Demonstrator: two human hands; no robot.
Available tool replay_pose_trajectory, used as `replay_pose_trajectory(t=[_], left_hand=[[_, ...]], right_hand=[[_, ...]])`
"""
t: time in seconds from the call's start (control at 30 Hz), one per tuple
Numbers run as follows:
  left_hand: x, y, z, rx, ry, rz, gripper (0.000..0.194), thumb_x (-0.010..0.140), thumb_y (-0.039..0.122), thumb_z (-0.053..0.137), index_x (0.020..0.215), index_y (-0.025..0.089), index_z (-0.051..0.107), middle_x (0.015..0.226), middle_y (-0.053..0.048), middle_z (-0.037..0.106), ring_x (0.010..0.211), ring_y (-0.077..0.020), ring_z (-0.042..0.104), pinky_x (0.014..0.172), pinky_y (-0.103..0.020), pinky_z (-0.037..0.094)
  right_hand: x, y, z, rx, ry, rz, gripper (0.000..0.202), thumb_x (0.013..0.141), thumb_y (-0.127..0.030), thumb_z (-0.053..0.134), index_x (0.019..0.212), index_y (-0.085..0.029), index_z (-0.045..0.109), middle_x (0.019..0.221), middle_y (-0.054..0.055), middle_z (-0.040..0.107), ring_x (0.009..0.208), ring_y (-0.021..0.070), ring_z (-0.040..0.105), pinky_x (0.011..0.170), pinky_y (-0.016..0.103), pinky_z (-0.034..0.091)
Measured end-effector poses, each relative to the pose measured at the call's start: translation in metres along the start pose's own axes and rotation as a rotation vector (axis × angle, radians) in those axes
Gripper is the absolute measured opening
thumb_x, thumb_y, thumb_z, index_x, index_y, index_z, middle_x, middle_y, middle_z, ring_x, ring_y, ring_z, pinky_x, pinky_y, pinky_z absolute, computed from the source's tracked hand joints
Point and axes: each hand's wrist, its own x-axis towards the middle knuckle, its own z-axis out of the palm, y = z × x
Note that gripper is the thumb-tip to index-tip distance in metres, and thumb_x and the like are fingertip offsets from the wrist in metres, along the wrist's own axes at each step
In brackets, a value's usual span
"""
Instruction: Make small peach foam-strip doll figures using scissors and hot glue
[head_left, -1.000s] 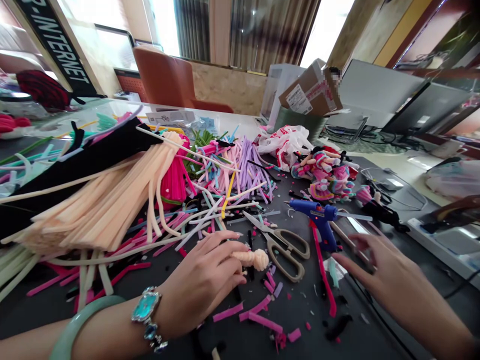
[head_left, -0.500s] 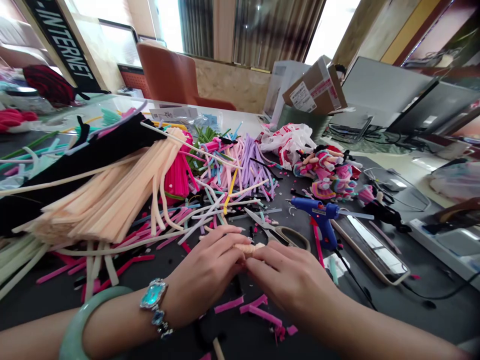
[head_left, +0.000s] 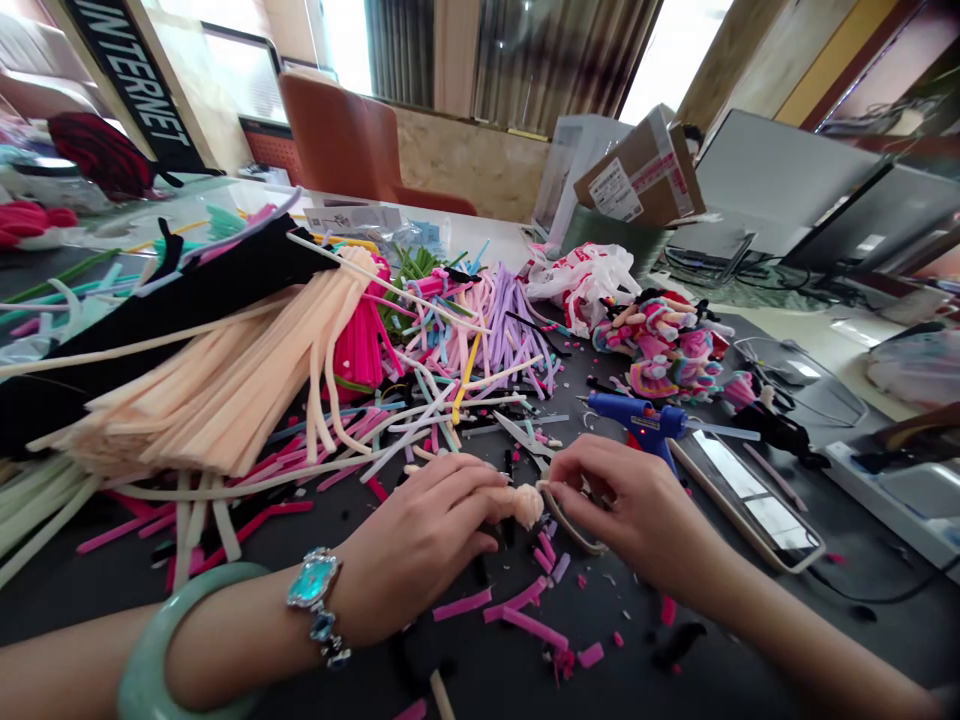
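A small peach-coloured fuzzy piece (head_left: 528, 506) with a rounded, coiled end sticks out from the fingers of my left hand (head_left: 431, 535), which is closed around it. Just right of that rounded end, my right hand (head_left: 622, 500) is pinched, its fingertips by a tiny pale bit that is too small to make out. Scissors (head_left: 525, 440) lie behind my hands, their handles partly covered by my right hand. A blue glue gun (head_left: 637, 415) rests behind my right hand. Pink cut pieces (head_left: 534, 630) are scattered on the dark table in front.
Peach stems (head_left: 225, 400) are heaped at the left, with purple stems (head_left: 510, 315) farther back. Small colourful dolls (head_left: 667, 350) and a phone (head_left: 750, 490) lie at the right. A cardboard box (head_left: 637, 175) stands at the back, near monitors (head_left: 780, 190).
My right hand has moved away to the right from my left hand, now over the scissors' handles and part of the glue gun. More of the peach piece's rounded end shows.
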Motion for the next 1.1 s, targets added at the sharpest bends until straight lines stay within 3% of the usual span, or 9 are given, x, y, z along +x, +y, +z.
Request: replay_pose_trajectory(t=[0.23, 0.5, 1.1], left_hand=[[-0.002, -0.002, 0.004, 0.054, -0.029, 0.005, 0.028, 0.09, 0.008, 0.042, 0.115, 0.017, 0.053, 0.114, -0.008, 0.059, 0.106, -0.0194, 0.054, 0.095, -0.037, 0.046], [-0.004, -0.003, 0.006, 0.078, -0.055, 0.013, 0.037, 0.088, 0.004, 0.043, 0.121, 0.017, 0.05, 0.119, -0.007, 0.057, 0.108, -0.0197, 0.053, 0.1, -0.041, 0.043], [-0.004, -0.005, 0.008, 0.119, -0.061, 0.014, 0.033, 0.088, 0.007, 0.044, 0.118, 0.017, 0.053, 0.118, -0.008, 0.058, 0.107, -0.02, 0.055, 0.098, -0.04, 0.046]], right_hand=[[0.007, 0.01, 0.003, -0.022, 0.009, -0.035, 0.009, 0.086, -0.017, 0.055, 0.08, -0.02, 0.061, 0.084, 0.001, 0.046, 0.076, 0.0131, 0.05, 0.071, 0.026, 0.041], [0.015, 0.012, 0.007, -0.064, -0.026, -0.051, 0.008, 0.084, -0.018, 0.058, 0.079, -0.02, 0.064, 0.083, 0.001, 0.046, 0.077, 0.0138, 0.051, 0.07, 0.027, 0.041], [0.014, 0.015, 0.006, -0.091, -0.076, -0.087, 0.009, 0.084, -0.016, 0.057, 0.079, -0.02, 0.064, 0.083, 0.001, 0.045, 0.077, 0.0133, 0.05, 0.066, 0.024, 0.039]])
